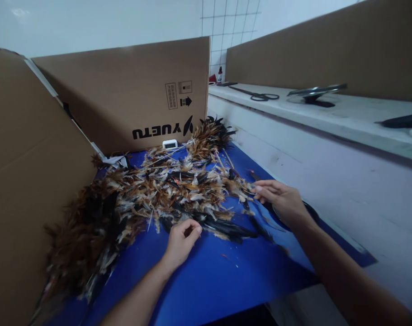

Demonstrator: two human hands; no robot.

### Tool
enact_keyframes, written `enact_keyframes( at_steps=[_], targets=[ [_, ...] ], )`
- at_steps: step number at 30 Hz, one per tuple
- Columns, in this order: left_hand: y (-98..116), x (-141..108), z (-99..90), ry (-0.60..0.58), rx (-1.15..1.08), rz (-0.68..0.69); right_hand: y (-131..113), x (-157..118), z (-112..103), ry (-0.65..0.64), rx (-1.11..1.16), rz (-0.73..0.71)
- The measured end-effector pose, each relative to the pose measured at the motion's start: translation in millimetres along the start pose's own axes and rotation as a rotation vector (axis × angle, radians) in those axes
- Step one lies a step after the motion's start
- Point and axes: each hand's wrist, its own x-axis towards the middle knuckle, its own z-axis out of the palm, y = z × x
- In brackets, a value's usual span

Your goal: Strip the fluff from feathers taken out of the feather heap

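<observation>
Loose brown, cream and black feathers point(188, 185) lie heaped across a blue surface point(206, 280). My left hand point(183, 237) is at the near edge of the heap, thumb and fingertips pinched together beside long black feathers point(226, 227); anything between them is too small to make out. At the right end of the heap, my right hand point(282, 199) has its thumb and fingers drawn together at a pale feather tuft point(244, 189). Whether the fingertips grip that tuft is hard to tell.
Cardboard walls point(124, 90) stand behind and to the left. A small white device point(169, 144) sits at the back. Scissors point(263, 96) rest on a white ledge point(294, 113) to the right. Darker feather bundles point(85, 235) fill the left side.
</observation>
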Motion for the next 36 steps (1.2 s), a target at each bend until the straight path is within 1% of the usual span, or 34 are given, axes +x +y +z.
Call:
enact_keyframes(
  at_steps=[2, 3, 4, 6, 8, 9, 11, 12, 14, 16, 19, 22, 24, 27, 30, 33, 36],
  targets=[
    [0, -1, -0.1, -0.006, 0.027, 0.015, 9, 12, -8, -0.022, -0.077, 0.000],
    [0, -1, -0.1, -0.004, 0.035, 0.021, 13, 17, -11, -0.041, -0.149, -0.003],
    [0, -1, -0.2, -0.001, 0.039, 0.025, 17, 20, -15, -0.055, -0.251, -0.018],
    [0, -1, -0.3, 0.006, 0.037, 0.032, 24, 22, -21, -0.046, -0.488, -0.105],
    [0, -1, -0.4, 0.011, 0.035, 0.039, 26, 16, -26, -0.035, -0.651, -0.199],
    [0, -1, -0.4, 0.014, 0.040, 0.043, 26, 10, -26, -0.061, -0.694, -0.227],
    [1, -2, -0.2, 0.030, 0.074, 0.069, 24, -4, -24, -0.179, -0.730, -0.240],
    [1, -3, 0.1, 0.041, 0.104, 0.101, 22, -11, -22, -0.256, -0.741, -0.249],
    [2, -6, 0.9, 0.052, 0.180, 0.209, 18, -23, -12, -0.394, -0.754, -0.295],
    [3, -9, 1.8, 0.016, 0.260, 0.344, 16, -30, 1, -0.481, -0.749, -0.353],
    [2, -12, 2.9, -0.098, 0.371, 0.495, 15, -29, 21, -0.534, -0.755, -0.422],
    [1, -13, 3.0, -0.184, 0.485, 0.574, 17, -22, 37, -0.582, -0.783, -0.469],
    [2, -14, 2.8, -0.217, 0.553, 0.609, 17, -19, 42, -0.598, -0.801, -0.487],
    [7, -14, 2.8, -0.257, 0.629, 0.670, 15, -20, 41, -0.565, -0.793, -0.459],
    [12, -13, 3.7, -0.328, 0.694, 0.730, 9, -24, 33, -0.535, -0.717, -0.330],
    [14, -12, 5.9, -0.392, 0.778, 0.716, 3, -28, 24, -0.493, -0.626, -0.226],
    [13, -12, 8.4, -0.405, 0.835, 0.660, -1, -27, 18, -0.426, -0.536, -0.169]
  ],
)
